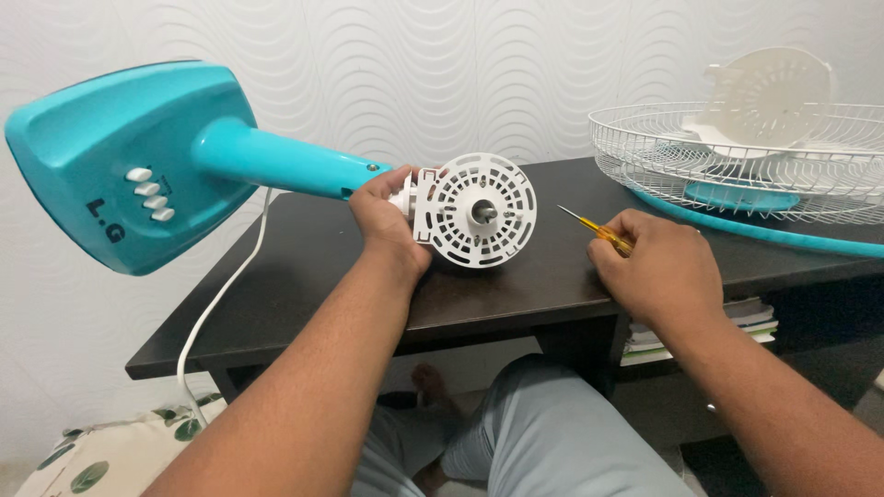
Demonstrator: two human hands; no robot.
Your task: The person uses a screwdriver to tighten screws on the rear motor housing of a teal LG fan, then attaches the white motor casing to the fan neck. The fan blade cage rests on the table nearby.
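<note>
Fan motor housing [474, 210], white and round with its bare shaft facing the camera, lies on its side on the dark table [304, 276], seemingly so its face can be reached. The left hand [387, 221] is wrapped around the neck just behind the housing, steadying it; the teal stand [276, 161] and base [120, 156] jut left of the housing, off the table edge. Right of the housing, the right hand [658, 267] closes over a yellow-handled screwdriver [589, 227] resting on the table. Farther right, wire guards [737, 147] and a white cover [769, 92] are stacked. Bare tabletop between housing and screwdriver leaves working room; the front edge runs close beneath the housing.
</note>
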